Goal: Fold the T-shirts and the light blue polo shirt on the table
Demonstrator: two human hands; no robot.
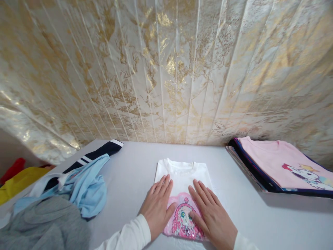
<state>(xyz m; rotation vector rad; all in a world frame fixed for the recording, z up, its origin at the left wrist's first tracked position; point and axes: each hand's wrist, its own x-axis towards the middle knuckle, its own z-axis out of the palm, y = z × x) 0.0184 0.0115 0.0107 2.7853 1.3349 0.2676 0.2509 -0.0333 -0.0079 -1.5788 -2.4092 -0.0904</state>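
A folded white T-shirt (179,177) lies flat on the table before me, its collar toward the far side. On its front is a pink sequin-like picture of a cartoon girl. My left hand (158,205) rests flat on the shirt's left side, fingers stretched out. Across from it, my right hand (212,211) lies flat on the right side, fingers apart and thumb over the picture. Neither hand grips the cloth. Both palms hide parts of the shirt's side edges.
On the right stands a stack of folded clothes, a pink shirt (270,163) on top. Loose garments lie at left: a grey one (47,225), a light blue one (91,191) and a dark striped one (96,152). A gold-patterned curtain (166,76) hangs behind the white table (125,180).
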